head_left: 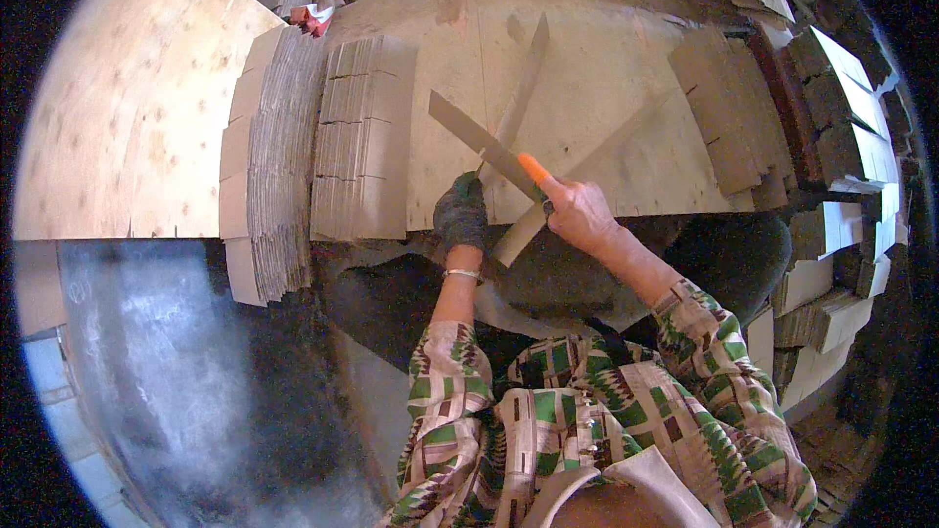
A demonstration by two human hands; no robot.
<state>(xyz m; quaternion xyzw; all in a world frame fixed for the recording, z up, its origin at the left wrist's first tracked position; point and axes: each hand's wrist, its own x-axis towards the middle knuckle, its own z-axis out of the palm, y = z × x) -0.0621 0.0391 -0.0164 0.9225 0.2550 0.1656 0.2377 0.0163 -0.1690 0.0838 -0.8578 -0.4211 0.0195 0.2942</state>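
My left hand [460, 213], in a dark knitted glove, is closed at the front edge of the plywood board [616, 59]. Its fingertips seem to pinch the lower end of a narrow pale strip or its edge; the exact hold is hidden. In my right hand [581, 215], with an orange cover on one finger, is a flat brown cardboard strip [479, 140], slanting up to the left, its lower end between thumb and fingers. Another pale cardboard piece [520, 237] juts out below the hands, past the board's edge. Where the pieces cross or join is covered by my fingers.
Two stacks of cut cardboard [352, 137] stand on the board's left side, one overhanging the front edge. More cardboard [729, 112] is piled at the right, with further bundles [817, 323] beyond. A red and white item [313, 18] lies at the back left.
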